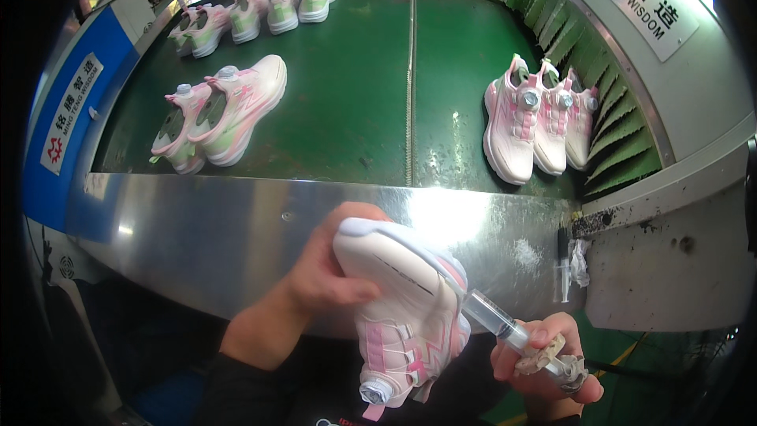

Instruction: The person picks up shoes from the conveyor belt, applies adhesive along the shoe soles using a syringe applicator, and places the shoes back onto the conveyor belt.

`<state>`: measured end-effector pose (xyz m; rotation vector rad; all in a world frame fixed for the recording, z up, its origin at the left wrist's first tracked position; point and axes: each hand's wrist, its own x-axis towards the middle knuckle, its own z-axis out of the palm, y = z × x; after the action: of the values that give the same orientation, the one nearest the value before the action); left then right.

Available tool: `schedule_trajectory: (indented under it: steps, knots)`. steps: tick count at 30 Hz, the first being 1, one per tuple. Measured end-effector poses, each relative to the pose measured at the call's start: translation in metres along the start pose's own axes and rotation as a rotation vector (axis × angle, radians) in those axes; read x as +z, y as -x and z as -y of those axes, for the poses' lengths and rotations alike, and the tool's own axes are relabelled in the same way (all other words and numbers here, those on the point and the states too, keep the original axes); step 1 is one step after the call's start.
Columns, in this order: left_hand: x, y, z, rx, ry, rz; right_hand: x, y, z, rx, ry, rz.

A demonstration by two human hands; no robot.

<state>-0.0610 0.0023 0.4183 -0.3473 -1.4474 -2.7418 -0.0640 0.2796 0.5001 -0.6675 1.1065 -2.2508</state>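
Below the steel rim (236, 221) of the green conveyor belt (347, 95), I see my left hand (323, 272) wrapped around the heel end of a white and pink sneaker (402, 308), fingers closed on it, holding it sole-side up and tilted so its dial closure points down toward me. My right hand (544, 363) is curled tight around a clear syringe (505, 327), whose tip touches the sneaker's side near the edge of the sole. Both are held in the air in front of the rim, not resting on anything. On the belt, to the right, three matching white and pink sneakers (536, 122) stand side by side, close against the green ribbed flaps (615, 111) of a machine opening. To the left lies a pair of pink and green sneakers (217, 111) tipped on their sides, touching each other. Further back along the left edge a row of similar sneakers (252, 12) sits. A blue panel (79, 111) flanks the belt's left side.
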Motion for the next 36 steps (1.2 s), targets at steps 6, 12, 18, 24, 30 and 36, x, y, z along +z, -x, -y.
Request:
schedule_trajectory:
  steps: [6,12,18,24,30,36]
  knots:
    - [0.004,-0.005,-0.006,-0.103,0.06,-0.116,-0.011,0.01,-0.008,0.041,-0.068,-0.033]
    - [-0.006,-0.006,-0.001,-0.155,0.104,-0.185,-0.018,0.019,-0.017,0.073,-0.132,-0.057]
    - [0.0,-0.013,-0.004,-0.142,0.046,-0.247,-0.027,0.029,-0.022,0.105,-0.13,-0.049]
    - [-0.006,-0.013,0.003,-0.148,0.112,-0.267,-0.023,0.043,-0.027,0.108,-0.107,-0.105]
    - [-0.013,-0.014,0.003,-0.187,0.171,-0.228,-0.027,0.056,-0.031,0.121,-0.097,-0.106]
    - [-0.018,-0.016,0.008,-0.194,0.232,-0.173,-0.023,0.07,-0.027,0.149,-0.107,-0.101]
